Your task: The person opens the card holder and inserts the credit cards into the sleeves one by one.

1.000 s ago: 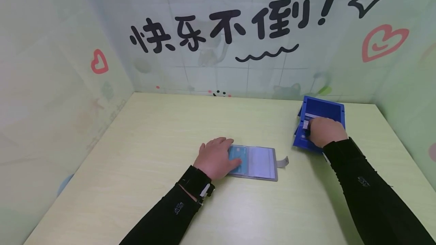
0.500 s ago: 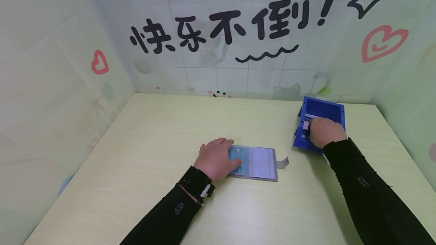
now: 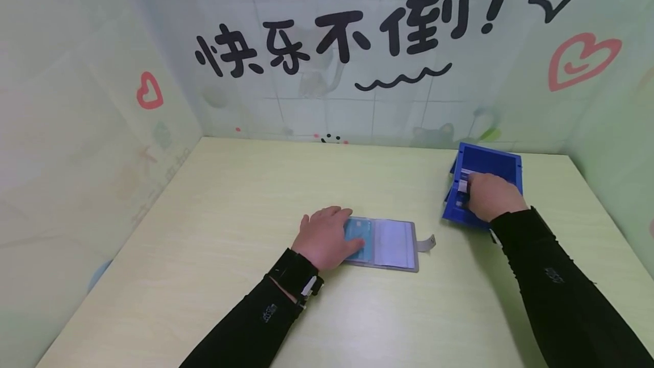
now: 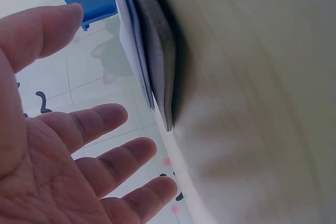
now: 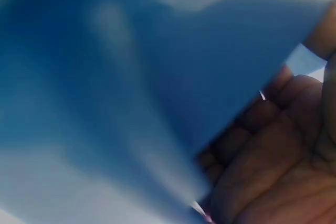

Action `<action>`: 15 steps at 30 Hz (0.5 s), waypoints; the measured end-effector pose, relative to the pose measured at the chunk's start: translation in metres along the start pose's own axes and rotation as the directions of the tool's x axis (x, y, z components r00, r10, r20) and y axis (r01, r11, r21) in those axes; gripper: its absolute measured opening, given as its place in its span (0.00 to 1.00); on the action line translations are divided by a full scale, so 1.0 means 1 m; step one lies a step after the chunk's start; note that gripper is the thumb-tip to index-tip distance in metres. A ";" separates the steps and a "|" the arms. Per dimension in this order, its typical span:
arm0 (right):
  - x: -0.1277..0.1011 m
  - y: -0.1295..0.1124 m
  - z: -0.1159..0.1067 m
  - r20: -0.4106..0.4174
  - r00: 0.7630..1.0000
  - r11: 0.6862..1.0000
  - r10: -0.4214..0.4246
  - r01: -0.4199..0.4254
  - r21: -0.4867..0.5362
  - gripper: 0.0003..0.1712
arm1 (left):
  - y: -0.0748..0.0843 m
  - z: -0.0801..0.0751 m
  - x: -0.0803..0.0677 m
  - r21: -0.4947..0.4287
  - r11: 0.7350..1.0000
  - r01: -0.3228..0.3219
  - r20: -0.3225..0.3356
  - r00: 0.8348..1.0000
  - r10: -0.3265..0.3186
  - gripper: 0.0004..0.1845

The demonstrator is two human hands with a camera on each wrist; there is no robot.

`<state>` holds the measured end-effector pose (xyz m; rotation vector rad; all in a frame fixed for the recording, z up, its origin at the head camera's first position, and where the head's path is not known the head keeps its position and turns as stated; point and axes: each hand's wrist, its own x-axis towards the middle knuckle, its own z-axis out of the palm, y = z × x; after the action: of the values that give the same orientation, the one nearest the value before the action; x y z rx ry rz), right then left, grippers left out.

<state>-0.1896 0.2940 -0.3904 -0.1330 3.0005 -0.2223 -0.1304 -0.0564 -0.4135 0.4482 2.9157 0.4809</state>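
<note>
A grey card holder [image 3: 394, 244] lies unfolded on the table, its strap [image 3: 426, 243] sticking out to the right. Its left pocket shows a light-blue card [image 3: 365, 231]. Across that left part rests my left hand [image 3: 324, 238], fingers spread and thumb over the card. In the left wrist view, the holder's edge [image 4: 157, 51] stands beside the loose fingers. My right hand [image 3: 494, 197] reaches into a blue plastic box [image 3: 489, 161], fingers curled. A small white piece [image 3: 462, 186] shows near its fingertips; whether they pinch it is hidden. The box wall [image 5: 226, 61] covers much of the right wrist view.
The pale wooden table [image 3: 245, 186] runs back to a printed cloth backdrop [image 3: 317, 112] with dark lettering. Similar cloth hangs at both sides. The blue box stands near the table's back right, close to the backdrop.
The head view has shifted slightly. My right hand has moved a little to the right within the box; my left hand stays on the card holder.
</note>
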 end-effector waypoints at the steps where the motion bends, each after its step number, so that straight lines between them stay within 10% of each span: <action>1: 0.000 0.001 0.000 0.005 1.000 1.000 -0.004 0.003 0.022 0.09 | 0.000 0.000 0.000 0.000 1.000 0.001 0.003 1.000 -0.001 0.38; 15: -0.024 0.009 -0.028 -0.053 0.998 0.986 -0.037 0.045 0.161 0.16 | 0.000 0.000 0.001 -0.018 1.000 -0.001 -0.002 1.000 0.001 0.38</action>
<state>-0.1699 0.3089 -0.3614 -0.1747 3.0149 -0.4790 -0.1313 -0.0565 -0.4138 0.4477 2.9112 0.5071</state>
